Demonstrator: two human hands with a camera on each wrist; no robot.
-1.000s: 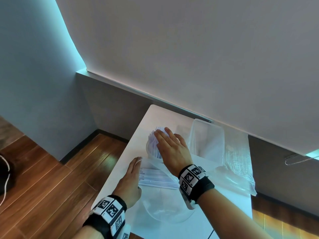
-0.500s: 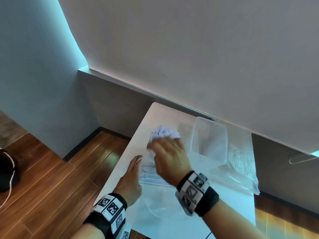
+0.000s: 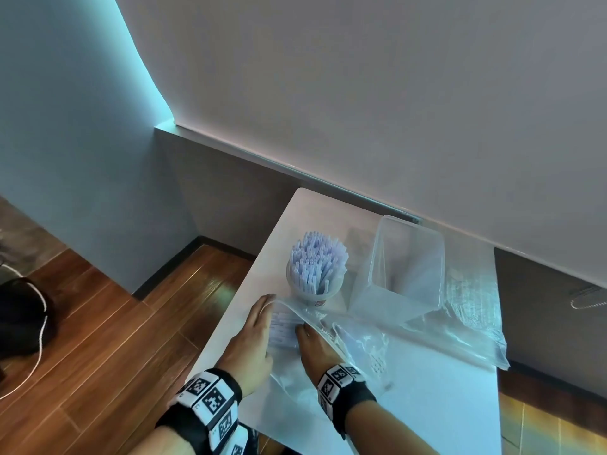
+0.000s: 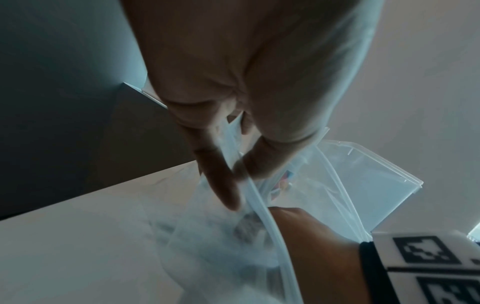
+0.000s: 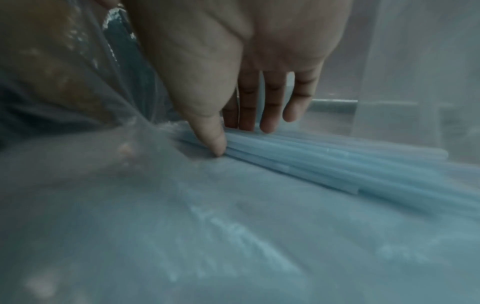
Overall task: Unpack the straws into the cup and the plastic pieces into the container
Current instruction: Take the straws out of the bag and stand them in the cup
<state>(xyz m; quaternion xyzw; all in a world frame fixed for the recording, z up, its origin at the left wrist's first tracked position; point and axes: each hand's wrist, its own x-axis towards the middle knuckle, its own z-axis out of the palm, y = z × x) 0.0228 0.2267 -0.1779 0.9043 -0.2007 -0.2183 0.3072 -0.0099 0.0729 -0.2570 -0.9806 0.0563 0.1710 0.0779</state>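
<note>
A clear cup [image 3: 313, 292] packed with pale blue straws [image 3: 317, 257] stands on the white table [image 3: 437, 408]. To its right is a clear, empty-looking container [image 3: 407, 264]. In front of them lies a clear plastic bag [image 3: 358, 346] with more straws [image 5: 324, 166] inside. My left hand [image 3: 266, 302] pinches the bag's zip edge [image 4: 255, 197] between thumb and finger, lifting the mouth. My right hand [image 5: 233, 139] is inside the bag. Its thumb is on the near side of the straw bundle's end and its fingertips are on the far side.
A second crinkled clear bag [image 3: 473, 303] lies right of the container, against the wall. The table's left edge [image 3: 236, 310] drops to a wooden floor [image 3: 115, 339]. A black object with a white cord [image 3: 23, 313] sits on the floor at far left.
My right hand has left the top of the straws in the cup and come back down into the bag. My left hand has stayed at the bag's mouth.
</note>
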